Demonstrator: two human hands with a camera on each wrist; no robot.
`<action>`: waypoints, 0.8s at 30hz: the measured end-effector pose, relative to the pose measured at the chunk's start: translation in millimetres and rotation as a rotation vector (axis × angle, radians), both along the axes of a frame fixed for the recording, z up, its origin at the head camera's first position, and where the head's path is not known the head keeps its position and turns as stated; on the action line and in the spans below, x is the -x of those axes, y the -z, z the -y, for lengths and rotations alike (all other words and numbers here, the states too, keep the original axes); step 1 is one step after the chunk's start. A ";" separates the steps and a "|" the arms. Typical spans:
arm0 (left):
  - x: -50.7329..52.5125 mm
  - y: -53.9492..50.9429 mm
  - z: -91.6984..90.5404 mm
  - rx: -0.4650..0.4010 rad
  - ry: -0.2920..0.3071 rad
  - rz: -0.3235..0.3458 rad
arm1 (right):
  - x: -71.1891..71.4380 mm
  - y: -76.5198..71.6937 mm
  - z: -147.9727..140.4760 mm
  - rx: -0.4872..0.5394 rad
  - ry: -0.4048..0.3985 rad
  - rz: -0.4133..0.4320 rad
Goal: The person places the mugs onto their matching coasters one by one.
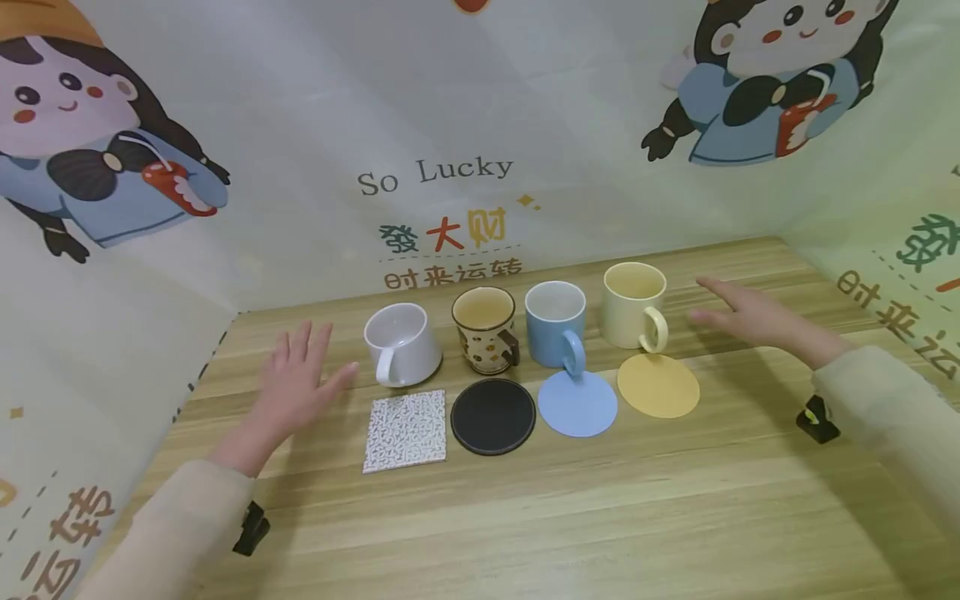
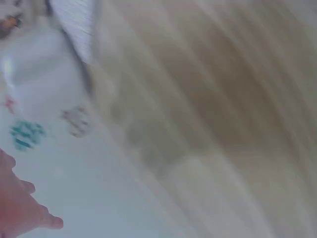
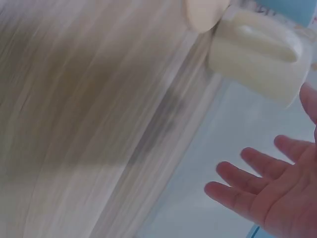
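Four mugs stand in a row: white (image 1: 403, 346), patterned brown (image 1: 486, 331), blue (image 1: 555, 325) and pale yellow (image 1: 632, 307). In front of them lie a speckled square coaster (image 1: 406, 431), a black round one (image 1: 492, 417), a blue one (image 1: 577, 404) and a yellow one (image 1: 658, 386). My left hand (image 1: 293, 385), fingers spread, is left of the white mug, holding nothing. To the right of the yellow mug (image 3: 260, 54) is my right hand (image 1: 765, 318), fingers extended and holding nothing; the right wrist view shows its palm (image 3: 277, 186).
The wooden table (image 1: 540, 517) meets a printed cloth backdrop (image 1: 315, 208) behind the mugs, which continues along both sides. Each forearm has a pale sleeve with a small black item at the wrist.
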State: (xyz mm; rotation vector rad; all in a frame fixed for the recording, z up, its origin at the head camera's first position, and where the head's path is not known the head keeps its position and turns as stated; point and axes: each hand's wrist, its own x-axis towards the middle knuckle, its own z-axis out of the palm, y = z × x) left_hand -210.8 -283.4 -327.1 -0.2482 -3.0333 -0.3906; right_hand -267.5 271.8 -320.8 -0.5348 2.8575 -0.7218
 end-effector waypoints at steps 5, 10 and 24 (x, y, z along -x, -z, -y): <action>-7.4 -17.5 -35.4 -0.007 0.082 -0.077 | -5.9 -4.7 8.9 0.088 0.029 0.064; -18.5 -23.0 -70.7 0.006 0.192 -0.197 | -9.2 -5.2 19.3 0.178 0.057 0.103; -32.2 -21.3 -150.3 -0.119 0.471 -0.409 | -12.8 13.1 36.7 0.399 0.143 0.229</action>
